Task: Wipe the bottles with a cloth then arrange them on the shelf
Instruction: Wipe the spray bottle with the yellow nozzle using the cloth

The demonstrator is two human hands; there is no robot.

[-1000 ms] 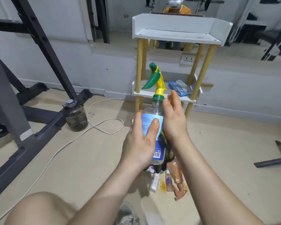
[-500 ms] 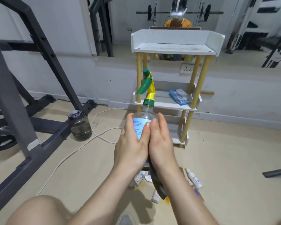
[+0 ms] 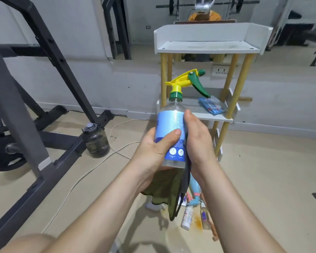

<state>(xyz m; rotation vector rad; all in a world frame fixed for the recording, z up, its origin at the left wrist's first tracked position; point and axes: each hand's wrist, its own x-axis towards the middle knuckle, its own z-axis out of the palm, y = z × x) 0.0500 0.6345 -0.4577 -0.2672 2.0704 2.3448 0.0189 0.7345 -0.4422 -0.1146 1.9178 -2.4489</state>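
cloth [image 3: 164, 189] partly behind spray bottle [image 3: 169, 114], label print [image 3: 177, 123] unreadable, floor bottles [image 3: 187, 219] partly hidden

Your shelf [image 3: 206, 51] stands on the beige floor [image 3: 263, 179] against the wall, with white tiers on yellow posts. On its middle tier a blue packet [image 3: 211, 106] lies flat, toward the right side. On the floor to your left a dark jug [image 3: 96, 141] stands upright just beside the black rack base [image 3: 35, 187], and a white cable [image 3: 117, 153] loops past it. Near your feet small bottles [image 3: 187, 219] lie on their sides by an orange stain [image 3: 197, 223]. There look to be three or four, partly hidden.
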